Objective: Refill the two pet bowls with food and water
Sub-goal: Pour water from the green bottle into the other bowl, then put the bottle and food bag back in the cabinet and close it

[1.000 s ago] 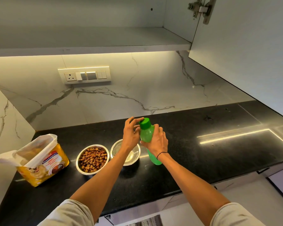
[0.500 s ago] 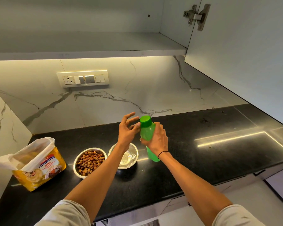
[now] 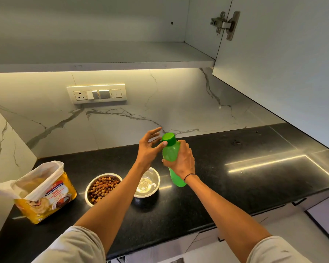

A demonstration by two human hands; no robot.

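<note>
Above the counter (image 3: 207, 186), we hold the green bottle (image 3: 171, 152) with right hand (image 3: 180, 158) fingers wrapped; left hand (image 3: 148, 149) fingers, earlier curled on the cap (image 3: 168, 138), now spread, thumb touching; kibble bowl (image 3: 103, 186) full, water bowl (image 3: 147, 184) holds water

Only readable text: "100%" in red on the white label of the yellow pet food bag (image 3: 46, 194). Smaller lines around it too blurred to read.
</note>
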